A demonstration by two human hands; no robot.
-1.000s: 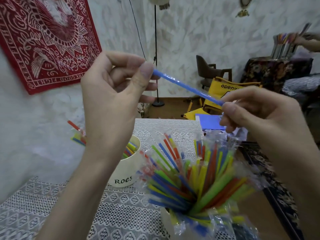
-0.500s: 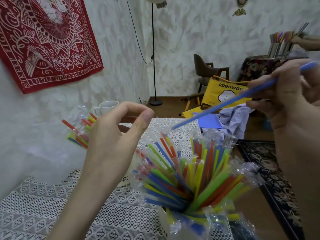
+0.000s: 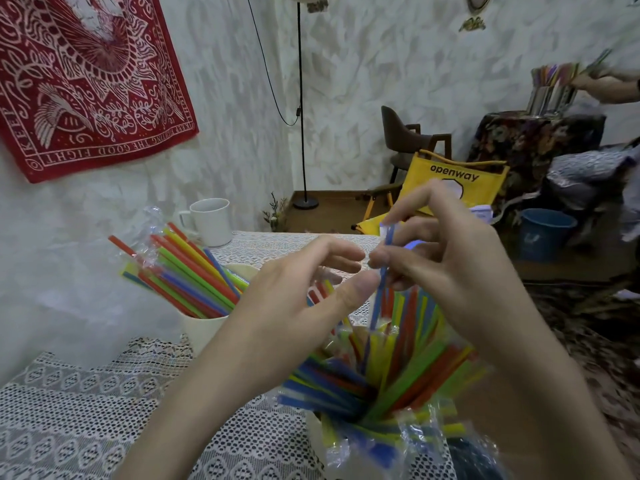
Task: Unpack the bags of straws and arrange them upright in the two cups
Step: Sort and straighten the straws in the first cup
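Writing: "openway" on yellow bag (image 3: 453, 183) at 1 o'clock; wall cloth (image 3: 86, 81) reads "THE GOOD FIGHT".
Near cup (image 3: 317, 434): at 6 o'clock, wrapped coloured straws fanned upright.
Far cup (image 3: 202, 329): at 9 o'clock, more straws.
Right hand (image 3: 446, 268): pinches blue straw (image 3: 382, 277), centre, over near cup.
Left hand (image 3: 294, 303): fingers apart, thumb touching straw.

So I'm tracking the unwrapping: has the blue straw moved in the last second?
Yes. The blue straw has swung from slanting high to near upright, down over the near cup's straws.
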